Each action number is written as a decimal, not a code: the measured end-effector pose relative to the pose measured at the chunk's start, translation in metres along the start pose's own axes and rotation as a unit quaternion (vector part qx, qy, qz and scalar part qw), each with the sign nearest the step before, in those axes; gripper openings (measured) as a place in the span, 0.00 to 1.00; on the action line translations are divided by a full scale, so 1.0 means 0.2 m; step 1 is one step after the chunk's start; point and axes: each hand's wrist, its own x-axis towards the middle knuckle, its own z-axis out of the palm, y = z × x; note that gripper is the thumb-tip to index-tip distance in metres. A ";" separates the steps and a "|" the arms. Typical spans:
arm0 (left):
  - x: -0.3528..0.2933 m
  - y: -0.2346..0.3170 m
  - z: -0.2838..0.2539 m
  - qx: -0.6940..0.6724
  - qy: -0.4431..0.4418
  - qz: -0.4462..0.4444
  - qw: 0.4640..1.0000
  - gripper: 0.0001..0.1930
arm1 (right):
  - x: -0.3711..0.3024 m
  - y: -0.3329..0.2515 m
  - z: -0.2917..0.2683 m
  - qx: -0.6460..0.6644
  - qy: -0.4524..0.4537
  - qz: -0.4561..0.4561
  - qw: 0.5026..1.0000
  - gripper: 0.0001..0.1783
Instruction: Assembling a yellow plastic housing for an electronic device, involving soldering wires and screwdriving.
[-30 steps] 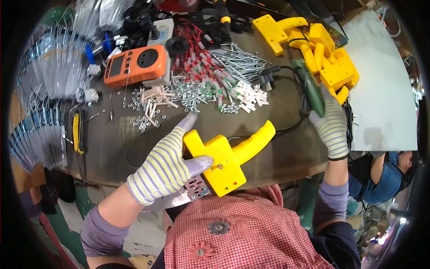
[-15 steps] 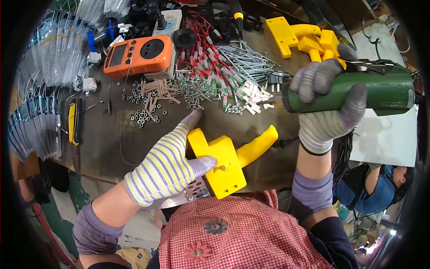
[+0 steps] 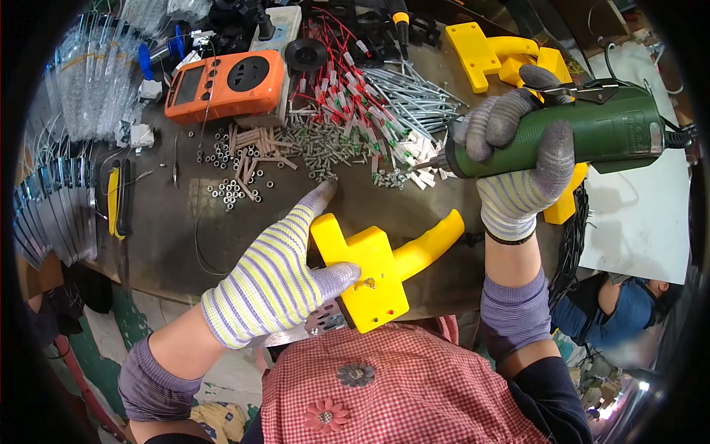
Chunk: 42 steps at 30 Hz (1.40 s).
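My left hand [image 3: 270, 277], in a striped glove, grips a yellow plastic housing with a curved handle [image 3: 379, 294] near the table's front edge. Its thumb presses on the face beside a small metal screw [image 3: 369, 283]; the index finger stretches past the far end. Below the housing sticks out a perforated metal plate [image 3: 325, 317]. Raised at the right, my gloved right hand [image 3: 521, 148] wraps round a green electric screwdriver [image 3: 621, 133]. The tool lies nearly level, its tip pointing left by the small screws [image 3: 390, 179] and white connectors [image 3: 423, 157]. Whether the tip touches them, I cannot tell.
Loose nuts [image 3: 229, 191], screws [image 3: 325, 148], long bolts [image 3: 418, 96] and red wires [image 3: 333, 66] cover the middle. An orange multimeter [image 3: 225, 87] stands behind. More yellow housings [image 3: 473, 55] lie far right, yellow-handled cutters [image 3: 117, 200] left. Another person [image 3: 610, 314] sits at the right.
My right hand has carried the electric screwdriver left, bringing its tip closer to the small screws. My left hand keeps its grip on the yellow housing, almost unmoved.
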 end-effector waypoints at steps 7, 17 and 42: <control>0.01 -0.05 0.01 -0.058 0.001 0.002 0.998 0.46 | 0.01 -0.13 0.09 -0.019 -0.096 0.002 0.995 0.34; 0.00 0.06 0.00 0.046 0.023 -0.063 0.997 0.45 | -0.15 -0.38 0.33 0.047 -0.300 0.043 0.952 0.27; -0.01 0.09 0.02 0.071 0.039 -0.079 0.994 0.40 | -0.30 -0.15 0.48 0.110 -0.338 -0.068 0.932 0.27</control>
